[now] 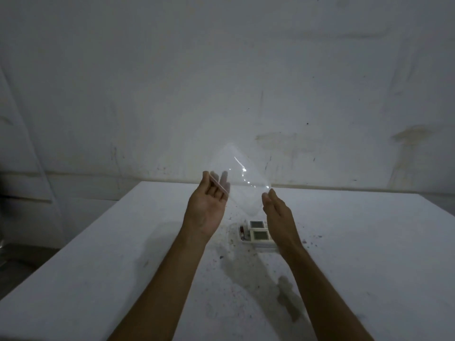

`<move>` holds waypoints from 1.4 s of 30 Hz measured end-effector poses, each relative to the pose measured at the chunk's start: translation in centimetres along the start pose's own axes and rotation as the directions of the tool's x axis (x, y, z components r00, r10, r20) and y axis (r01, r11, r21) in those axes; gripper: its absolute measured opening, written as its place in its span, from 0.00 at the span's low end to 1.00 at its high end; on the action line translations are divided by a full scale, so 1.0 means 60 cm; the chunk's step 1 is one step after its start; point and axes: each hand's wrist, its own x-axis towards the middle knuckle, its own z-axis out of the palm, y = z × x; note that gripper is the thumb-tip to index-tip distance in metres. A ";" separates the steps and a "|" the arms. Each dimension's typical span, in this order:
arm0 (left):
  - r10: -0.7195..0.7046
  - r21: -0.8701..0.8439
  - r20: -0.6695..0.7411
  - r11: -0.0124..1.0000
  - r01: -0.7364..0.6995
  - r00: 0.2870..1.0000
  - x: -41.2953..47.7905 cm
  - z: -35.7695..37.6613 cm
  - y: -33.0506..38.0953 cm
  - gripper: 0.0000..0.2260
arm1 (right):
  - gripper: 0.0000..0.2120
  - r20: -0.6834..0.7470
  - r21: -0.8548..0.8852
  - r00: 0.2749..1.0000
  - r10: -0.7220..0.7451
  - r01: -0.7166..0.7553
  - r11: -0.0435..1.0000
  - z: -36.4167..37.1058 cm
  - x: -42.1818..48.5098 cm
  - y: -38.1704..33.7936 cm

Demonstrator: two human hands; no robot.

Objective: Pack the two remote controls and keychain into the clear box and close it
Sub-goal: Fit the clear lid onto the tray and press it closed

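Note:
Both hands hold a clear plastic piece (242,177), the box or its lid, tilted in the air above the table; it is nearly invisible apart from glints. My left hand (209,205) grips its left edge, thumb in front and fingers behind. The fingertips of my right hand (277,212) touch its lower right corner. On the table below lie two white remote controls (258,232) with small grey screens, side by side, their right ends hidden by my right wrist. A small red and white keychain (242,232) lies against their left side.
A white table (123,267), dirty with dark specks around the remotes, reaches to a stained white wall (221,82). The table's left edge runs diagonally, with darker floor (19,254) beyond it.

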 end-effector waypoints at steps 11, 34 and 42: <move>-0.119 0.188 -0.165 0.971 0.150 0.979 0.033 -0.062 -0.053 0.09 | 0.24 -0.158 -0.004 0.987 0.021 -0.022 1.000 -0.085 0.016 0.016; 0.185 0.999 -0.032 0.024 0.028 0.982 0.099 -0.156 -0.103 0.09 | 0.15 -0.153 -0.517 0.986 -0.072 -0.018 0.856 -0.151 0.054 0.129; 0.176 0.995 0.040 -0.099 -0.023 0.984 0.098 -0.163 -0.115 0.11 | 0.15 -0.226 -0.487 0.970 -0.086 -0.036 0.873 -0.148 0.041 0.124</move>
